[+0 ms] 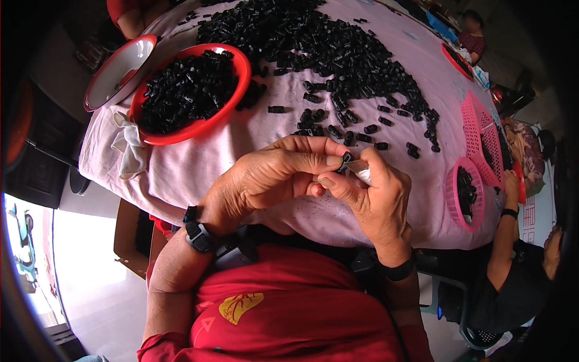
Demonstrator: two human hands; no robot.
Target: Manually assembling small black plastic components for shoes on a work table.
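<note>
Both hands meet just above the table edge: left hand [271,178] pinches a small black plastic piece [346,160], right hand [374,196] grips a pale tool [362,172] against it. Looks light, stiff, fiddly, so pinch its sides. Beyond, a loose pile [325,42] and red bowl [242,63].

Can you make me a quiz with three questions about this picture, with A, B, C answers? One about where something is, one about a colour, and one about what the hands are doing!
1. Where is the red bowl full of black parts?
A. Left part of the table
B. On the floor
C. In the person's lap

2. What colour is the basket at the right table edge?
A. Green
B. Pink
C. Yellow

3. What are the two hands doing?
A. Resting flat
B. Hanging apart
C. Pinching one small black part together

Answers:
1. A: the red bowl sits on the cloth at the left.
2. B: the basket is pink.
3. C: the left hand and the right hand meet on the black part.
</note>
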